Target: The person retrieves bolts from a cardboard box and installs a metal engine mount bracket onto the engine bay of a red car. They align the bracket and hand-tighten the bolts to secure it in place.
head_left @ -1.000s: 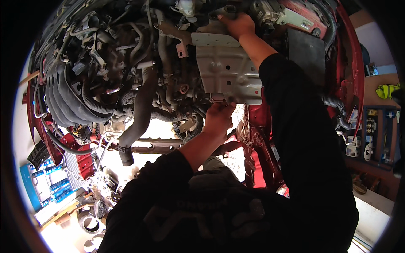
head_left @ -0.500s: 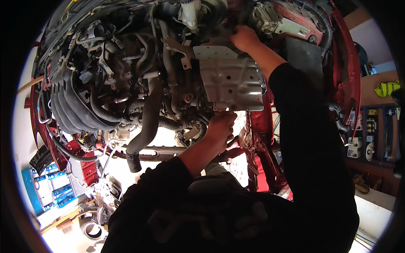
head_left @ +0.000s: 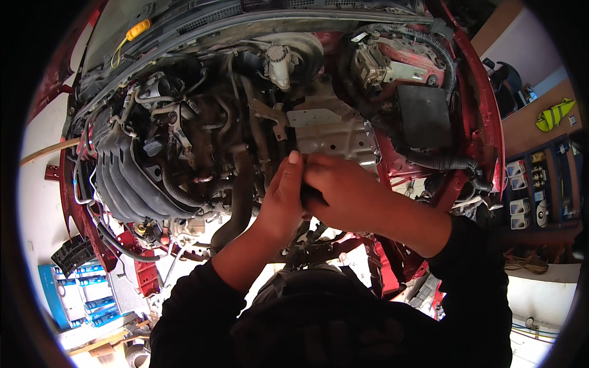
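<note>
My left hand (head_left: pixel 281 201) and my right hand (head_left: pixel 343 191) meet in front of me, above the engine bay. Their fingers are bent and pressed together, the left thumb pointing up. A dark patch shows between the palms; whatever the fingers hold, if anything, is hidden. Just beyond them lies a grey stamped metal tray (head_left: pixel 350 136) with holes, its near part covered by my hands. On its far part is a lighter perforated plate (head_left: pixel 314 117). A thick black hose (head_left: pixel 242 190) runs down beside my left hand.
A ribbed black intake manifold (head_left: pixel 132 178) fills the left of the bay. A white-capped reservoir (head_left: pixel 279 67) stands at the back. To the right are a flat black box (head_left: pixel 423 115), corrugated tubing (head_left: pixel 445 161) and the red fender (head_left: pixel 485 116). A yellow-handled tool (head_left: pixel 138 29) lies by the windscreen.
My right hand has come back from the far side of the metal tray, and my left has risen from its near edge to meet it. The view has shifted, showing more of the windscreen base.
</note>
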### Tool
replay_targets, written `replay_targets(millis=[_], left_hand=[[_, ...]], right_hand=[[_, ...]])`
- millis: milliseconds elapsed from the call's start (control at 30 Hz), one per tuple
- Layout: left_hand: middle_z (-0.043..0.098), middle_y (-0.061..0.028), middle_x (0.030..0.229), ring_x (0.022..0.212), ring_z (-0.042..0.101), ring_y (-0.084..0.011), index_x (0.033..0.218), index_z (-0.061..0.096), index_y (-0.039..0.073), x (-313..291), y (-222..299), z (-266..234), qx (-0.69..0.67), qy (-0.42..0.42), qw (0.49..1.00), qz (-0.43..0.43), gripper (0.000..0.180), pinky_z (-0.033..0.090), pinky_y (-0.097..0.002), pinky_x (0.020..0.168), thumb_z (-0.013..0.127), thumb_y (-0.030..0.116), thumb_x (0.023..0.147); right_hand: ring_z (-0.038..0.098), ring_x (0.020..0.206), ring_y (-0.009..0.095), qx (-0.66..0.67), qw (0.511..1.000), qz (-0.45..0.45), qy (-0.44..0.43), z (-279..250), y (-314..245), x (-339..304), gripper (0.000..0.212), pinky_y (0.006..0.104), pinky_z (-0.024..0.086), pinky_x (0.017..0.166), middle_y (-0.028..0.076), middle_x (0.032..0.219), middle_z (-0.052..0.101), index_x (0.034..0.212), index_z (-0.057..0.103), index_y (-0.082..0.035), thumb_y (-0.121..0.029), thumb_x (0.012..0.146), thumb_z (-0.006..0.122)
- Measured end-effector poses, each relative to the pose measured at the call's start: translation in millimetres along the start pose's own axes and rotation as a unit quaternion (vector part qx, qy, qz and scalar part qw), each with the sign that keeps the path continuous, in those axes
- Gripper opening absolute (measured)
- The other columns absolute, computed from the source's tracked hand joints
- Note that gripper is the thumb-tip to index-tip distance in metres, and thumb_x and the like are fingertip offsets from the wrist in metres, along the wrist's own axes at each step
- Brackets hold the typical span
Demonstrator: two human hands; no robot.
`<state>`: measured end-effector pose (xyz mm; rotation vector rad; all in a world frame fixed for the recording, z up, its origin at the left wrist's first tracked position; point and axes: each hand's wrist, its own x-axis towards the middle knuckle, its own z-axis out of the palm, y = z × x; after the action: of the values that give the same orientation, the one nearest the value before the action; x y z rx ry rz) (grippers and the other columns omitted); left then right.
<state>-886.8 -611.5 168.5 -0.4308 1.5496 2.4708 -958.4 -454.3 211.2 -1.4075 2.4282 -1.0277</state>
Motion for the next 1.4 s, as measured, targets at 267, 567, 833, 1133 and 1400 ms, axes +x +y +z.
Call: replay_targets(millis=[267,567,833,1133,1400], left_hand=[[0.063,-0.0005,0.085,0.061,0.048,-0.008,0.132,0.066,0.01,19.3,29.4,-4.2,0.1,-0.004,0.995,0.019,0.063,0.044,-0.0286,0.058,0.039,0.066,0.118],[0.074,-0.0204,0.113,0.101,0.078,-0.038,0.125,0.066,0.005,132.6,79.0,-44.0,0.832,-0.052,0.472,0.286,0.039,0.064,-0.0494,0.081,0.079,0.021,0.092],[0.077,-0.0145,0.098,0.098,0.079,-0.0381,0.115,0.07,0.003,207.0,72.0,-39.5,0.875,-0.166,0.384,0.246,0.035,0.064,-0.0499,0.078,0.079,0.006,0.081],[0.079,-0.0179,0.104,0.102,0.077,-0.0421,0.11,0.07,0.005,221.6,80.5,-59.8,0.821,-0.215,0.448,0.282,0.026,0.062,-0.0537,0.085,0.074,0.008,0.084],[0.079,-0.0174,0.104,0.101,0.078,-0.042,0.11,0.07,0.005,220.9,69.3,-63.4,0.795,-0.191,0.488,0.306,0.023,0.062,-0.0531,0.085,0.07,0.008,0.086]], right_hand=[[0.075,0.096,0.038,0.039,0.992,-0.039,0.118,10.0,24.6,14.2,0.019,0.0484,0.061,0.084,0.017,0.105,0.073,0.11,0.071,0.0,-0.007,0.092,0.073],[0.066,0.073,0.008,0.142,0.875,0.262,0.381,-51.7,155.9,7.6,0.017,0.0272,0.058,0.063,0.001,0.09,0.071,0.118,0.075,-0.001,-0.013,0.106,0.073],[0.066,0.073,0.009,0.021,0.879,0.272,0.391,-47.9,186.4,9.8,0.016,0.0288,0.055,0.059,0.002,0.09,0.073,0.114,0.071,-0.002,-0.013,0.103,0.075],[0.076,0.084,0.024,0.072,0.877,0.313,0.357,-47.0,175.8,20.4,0.026,0.0372,0.059,0.083,0.017,0.091,0.08,0.112,0.078,0.002,-0.017,0.093,0.079],[0.079,0.1,0.034,-0.168,0.934,0.233,0.211,-55.4,214.2,30.5,0.025,0.0453,0.061,0.092,0.024,0.105,0.079,0.112,0.078,-0.001,-0.015,0.09,0.078]])
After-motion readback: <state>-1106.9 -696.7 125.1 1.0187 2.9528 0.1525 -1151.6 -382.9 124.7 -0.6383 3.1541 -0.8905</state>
